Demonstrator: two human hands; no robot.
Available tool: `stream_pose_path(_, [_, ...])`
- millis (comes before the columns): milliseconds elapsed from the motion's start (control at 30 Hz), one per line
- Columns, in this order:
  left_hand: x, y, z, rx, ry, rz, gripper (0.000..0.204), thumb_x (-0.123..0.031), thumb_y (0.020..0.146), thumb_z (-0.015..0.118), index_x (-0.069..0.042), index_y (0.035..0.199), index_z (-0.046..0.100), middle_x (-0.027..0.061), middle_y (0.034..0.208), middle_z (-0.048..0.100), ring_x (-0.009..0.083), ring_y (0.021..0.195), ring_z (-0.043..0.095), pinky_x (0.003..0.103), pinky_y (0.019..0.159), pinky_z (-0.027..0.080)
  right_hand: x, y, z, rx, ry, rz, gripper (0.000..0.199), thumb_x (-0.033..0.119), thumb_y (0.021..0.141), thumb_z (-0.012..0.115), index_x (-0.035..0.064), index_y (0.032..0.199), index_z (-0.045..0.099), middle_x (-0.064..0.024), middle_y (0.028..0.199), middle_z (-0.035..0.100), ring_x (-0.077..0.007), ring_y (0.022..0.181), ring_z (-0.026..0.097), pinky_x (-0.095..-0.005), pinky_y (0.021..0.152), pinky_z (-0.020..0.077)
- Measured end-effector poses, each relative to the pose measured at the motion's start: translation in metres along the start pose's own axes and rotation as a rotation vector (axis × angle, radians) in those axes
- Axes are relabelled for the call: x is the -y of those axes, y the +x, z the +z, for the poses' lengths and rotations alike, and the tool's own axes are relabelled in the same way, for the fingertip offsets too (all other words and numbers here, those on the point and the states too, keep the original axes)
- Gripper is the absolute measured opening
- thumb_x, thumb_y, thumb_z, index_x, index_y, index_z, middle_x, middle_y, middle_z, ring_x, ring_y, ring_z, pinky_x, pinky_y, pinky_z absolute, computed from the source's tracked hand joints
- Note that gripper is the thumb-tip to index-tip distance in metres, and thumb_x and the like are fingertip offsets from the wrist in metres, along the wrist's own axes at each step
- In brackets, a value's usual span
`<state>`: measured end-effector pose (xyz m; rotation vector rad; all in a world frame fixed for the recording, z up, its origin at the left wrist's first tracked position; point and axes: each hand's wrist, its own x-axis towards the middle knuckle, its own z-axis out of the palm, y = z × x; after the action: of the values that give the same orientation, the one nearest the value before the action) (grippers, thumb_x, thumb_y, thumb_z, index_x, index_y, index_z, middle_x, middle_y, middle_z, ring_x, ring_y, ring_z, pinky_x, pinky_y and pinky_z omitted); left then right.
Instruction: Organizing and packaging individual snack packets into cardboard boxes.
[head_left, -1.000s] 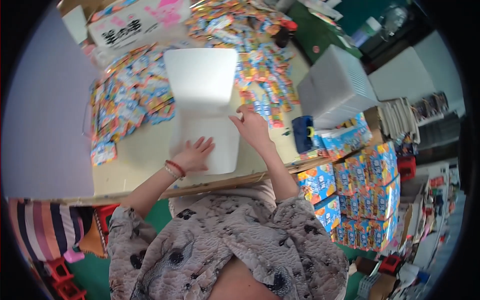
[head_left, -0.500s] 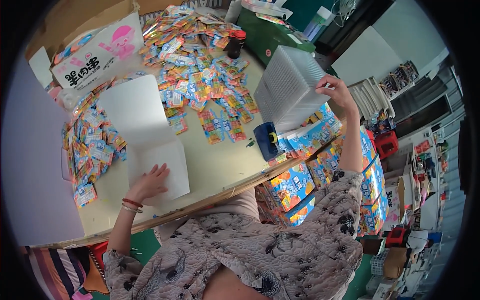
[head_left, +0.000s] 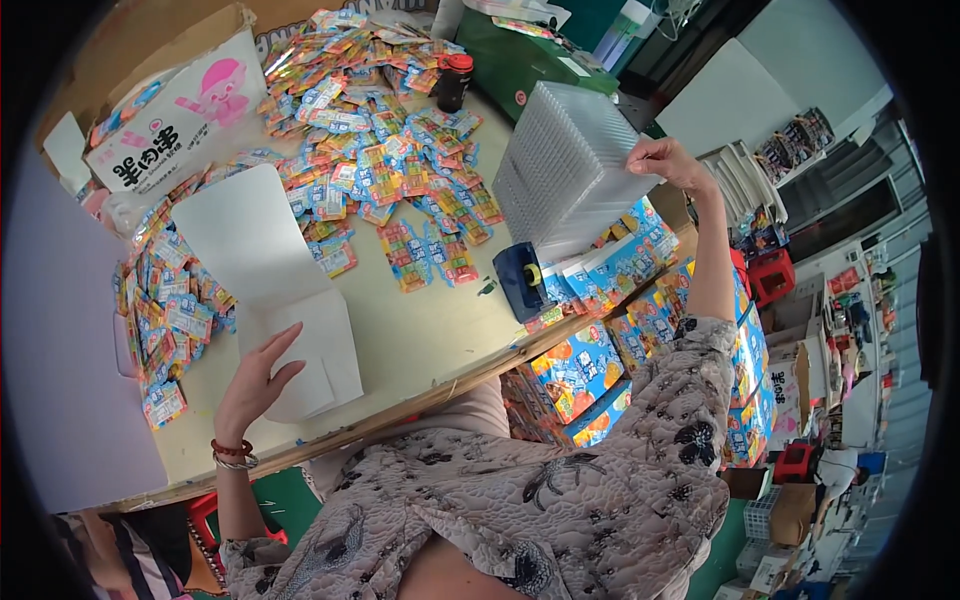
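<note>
In front of me on the left lies a white cardboard box [head_left: 240, 240], its long lid flap folded back away from me. Over the near left edge of the box is my left hand [head_left: 256, 388], fingers stretched out and thumb apart, holding nothing. My right hand [head_left: 672, 165] is raised at the right, thumb and fingers pinched on the edge of a clear plastic tray at the side of a tall stack of clear plastic trays [head_left: 555, 165]. Whether one tray is separated from the stack, I cannot tell. Beside the stack's base sits a dark blue tape dispenser [head_left: 520, 282].
Colourful small candy packets [head_left: 375, 165] are heaped across the table's back and left. A dark bottle with a red cap [head_left: 454, 82] stands among them. Printed blue cartons [head_left: 580, 370] are stacked below the table's right edge. A large white carton [head_left: 170, 110] stands back left.
My left hand has lifted off the box and moved left, its fingers spreading from the thumb. My right fingers have closed on the stack's edge. The whole view has shifted slightly.
</note>
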<state>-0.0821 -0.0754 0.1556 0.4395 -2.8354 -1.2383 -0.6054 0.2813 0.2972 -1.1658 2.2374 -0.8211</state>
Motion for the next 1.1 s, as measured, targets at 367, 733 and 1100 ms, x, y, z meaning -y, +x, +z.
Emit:
stream_pose_path(367, [-0.020,0.024,0.006,-0.053,-0.015,0.121,0.048,-0.011,0.088,0.064,-0.011,0.134,0.051,0.0127,0.127,0.059,0.0337,0.110,0.058,0.036,0.087,0.049,-0.001,-0.004,0.034,-0.335,-0.265,-0.197,0.011,0.013,0.093,0.054,0.0029,0.090,0.051,-0.0027,0.079,0.050,-0.0129,0.076,0.046,-0.0272,0.071,0.0400])
stream_pose_path(733, [-0.069,0.052,0.044,-0.082,0.049,0.601,0.050,-0.005,0.084,0.065,-0.012,0.132,0.052,0.0073,0.132,0.055,0.0279,0.117,0.053,0.039,0.101,0.042,0.015,0.065,-0.009,-0.762,-0.525,-0.203,0.010,0.012,0.093,0.047,0.0042,0.095,0.052,-0.0080,0.079,0.056,-0.0222,0.074,0.056,-0.0349,0.069,0.0464])
stream_pose_path(1100, [-0.019,-0.020,0.020,-0.802,-0.369,0.279,0.101,-0.010,0.077,0.077,-0.008,0.152,0.009,0.0179,0.149,0.034,0.0288,0.136,0.037,0.040,0.107,0.034,0.208,0.051,0.148,-1.023,-0.282,-1.197,0.004,0.002,0.098,0.041,0.0038,0.101,0.040,-0.0067,0.073,0.054,-0.0107,0.053,0.046,-0.0228,0.050,0.0391])
